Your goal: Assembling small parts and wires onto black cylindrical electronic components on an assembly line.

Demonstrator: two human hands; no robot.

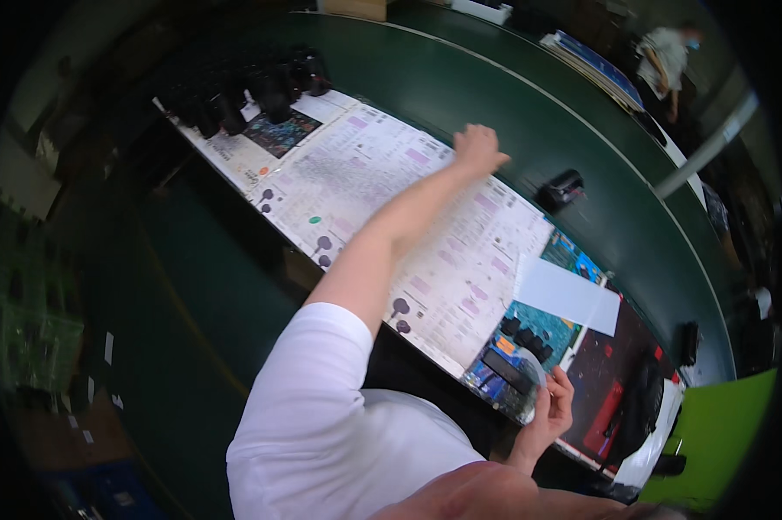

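Note:
My left arm reaches across the table to its far edge. There my left hand [480,149] hangs just past the printed sheet, fingers curled in and thumb sticking out to the right; whatever it may hold is hidden. Close to my body at the right, my right hand [550,411] has its fingers bent around the edge of a clear, rounded plastic piece [534,373], whose kind I cannot make out. This piece lies over the blue printed part of the tabletop, beside a dark rectangular thing [507,369]. Several small black pieces [527,338] sit just beyond it.
A white printed sheet [356,186] covers most of the table. Several black objects [274,100] crowd its far left end. A blank white card [568,295] and a black bag-like item [640,394] lie toward the right. Past the far edge is a black object [562,189]; a person [664,61] stands farther off.

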